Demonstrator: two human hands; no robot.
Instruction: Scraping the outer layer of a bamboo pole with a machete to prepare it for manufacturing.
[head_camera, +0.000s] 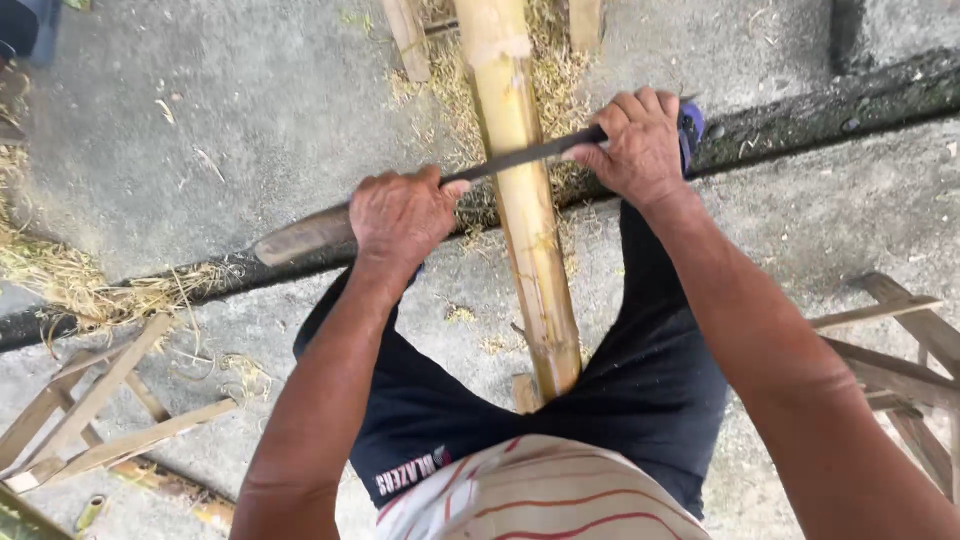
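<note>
A long yellow bamboo pole (525, 210) runs from between my legs up and away over the concrete floor. A long dark blade (510, 157) lies across the pole. My left hand (400, 215) grips the blade near its broad, rounded tip end (300, 235). My right hand (640, 145) is closed around the handle end, right of the pole. Both hands sit on either side of the bamboo, with the blade's edge resting on the pole's surface.
Bamboo shavings (455, 90) lie around the pole and along a dark gutter (830, 105) crossing the floor. Wooden slat frames stand at the lower left (100, 410) and right (900, 350). More bamboo pieces (408, 35) lie at the top.
</note>
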